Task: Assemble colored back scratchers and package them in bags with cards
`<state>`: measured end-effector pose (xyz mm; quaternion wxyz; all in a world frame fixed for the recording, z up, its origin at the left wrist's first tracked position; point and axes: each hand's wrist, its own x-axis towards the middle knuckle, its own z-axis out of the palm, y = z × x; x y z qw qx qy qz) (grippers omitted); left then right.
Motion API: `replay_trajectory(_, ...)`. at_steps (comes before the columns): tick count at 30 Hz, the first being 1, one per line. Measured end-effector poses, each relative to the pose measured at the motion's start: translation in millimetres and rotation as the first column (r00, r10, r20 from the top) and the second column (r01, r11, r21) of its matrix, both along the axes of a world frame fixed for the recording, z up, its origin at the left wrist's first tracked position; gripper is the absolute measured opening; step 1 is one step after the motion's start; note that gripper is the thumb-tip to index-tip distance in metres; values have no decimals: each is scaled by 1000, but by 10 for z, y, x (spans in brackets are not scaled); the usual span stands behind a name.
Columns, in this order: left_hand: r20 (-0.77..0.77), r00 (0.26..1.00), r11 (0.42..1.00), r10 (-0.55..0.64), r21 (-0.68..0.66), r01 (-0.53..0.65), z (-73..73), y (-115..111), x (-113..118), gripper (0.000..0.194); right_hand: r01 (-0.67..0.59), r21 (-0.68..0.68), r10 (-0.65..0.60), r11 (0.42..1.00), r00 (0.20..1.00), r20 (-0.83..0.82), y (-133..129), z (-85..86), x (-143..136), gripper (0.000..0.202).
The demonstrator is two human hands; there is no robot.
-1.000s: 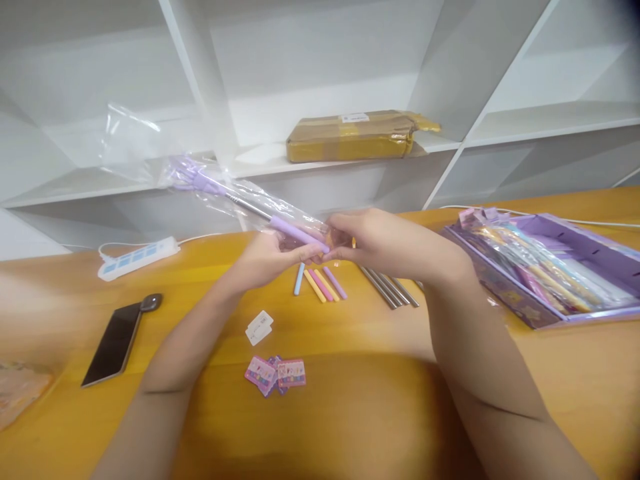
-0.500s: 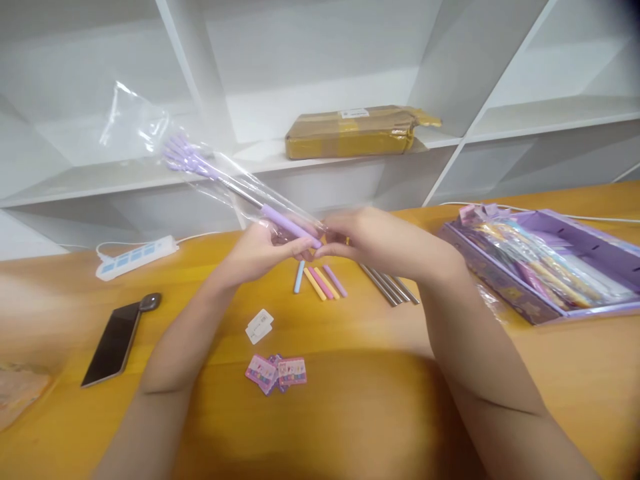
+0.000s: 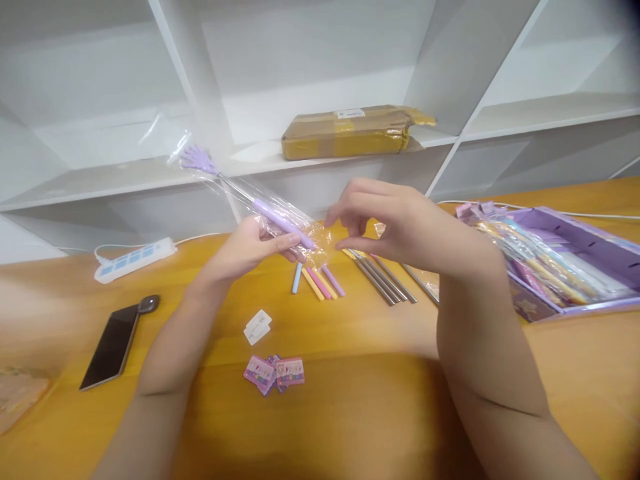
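A purple back scratcher [image 3: 280, 219] with a hand-shaped head lies slanted inside a clear plastic bag [image 3: 235, 183]. My left hand [image 3: 260, 245] is closed around the bagged handle, thumb on top, and holds it above the table. Just right of the bag's lower end, my right hand [image 3: 380, 217] hangs with thumb and curled fingers apart, nothing visible between them. Below the hands lie several coloured handle tubes [image 3: 320, 283] in blue, yellow, pink and purple. Several metal rods [image 3: 383, 283] rest beneath my right hand, partly hidden by it.
A purple box [image 3: 575, 233] with several bagged items stands at the right. Cards [image 3: 274, 373] and white labels [image 3: 257, 328] lie in front. At the left are a phone [image 3: 111, 347], a small dark object [image 3: 149, 304] and a power strip [image 3: 135, 260]. A taped carton [image 3: 350, 133] sits on the shelf.
My right hand has come away from the bag's lower end and moved right, its fingers now apart. The back scratcher, still in my left hand, has shifted slightly, its head lower and further right.
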<state>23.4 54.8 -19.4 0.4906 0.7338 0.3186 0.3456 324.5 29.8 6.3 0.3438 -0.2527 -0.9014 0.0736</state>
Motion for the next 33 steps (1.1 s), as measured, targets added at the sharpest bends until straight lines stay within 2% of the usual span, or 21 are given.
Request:
replay_trajectory(4,19,1000,1000,5,-21,-5,-35,28,-19,34,-99,61,99,993,995,3,17,4,-14,13)
replay_trajectory(11,55,997,998,-54,-25,56,-49,36,-28,28,-133,95,130,987,991,30,49,-13,-13,11)
replay_trajectory(17,46,995,996,-92,-7,92,-34,24,14,31,-168,63,167,984,986,16,91,-43,-72,13)
replay_trajectory(24,-30,995,994,-99,-43,98,-28,-13,63,40,-108,-34,109,994,993,45,102,-51,-153,12)
replay_trajectory(33,-64,986,988,-153,-39,151,-70,17,54,45,-70,-87,75,994,996,50,129,-78,-208,27)
